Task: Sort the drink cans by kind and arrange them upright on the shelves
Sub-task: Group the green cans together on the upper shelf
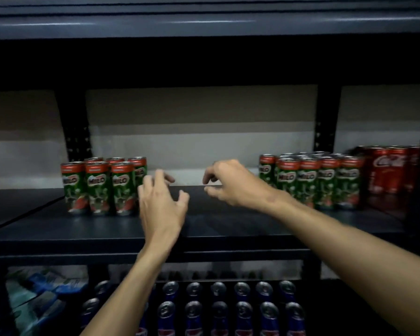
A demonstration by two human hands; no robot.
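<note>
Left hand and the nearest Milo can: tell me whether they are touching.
Cannot tell. In the head view the left hand is blurred and overlaps the edge of the Milo can; neither contact nor gap shows plainly.

dim dark metal shelving (228,226) against pale wall (199,141)

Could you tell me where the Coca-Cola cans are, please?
In the head view, the Coca-Cola cans stand at the far right of the middle shelf, directly right of the larger Milo can group.
</note>
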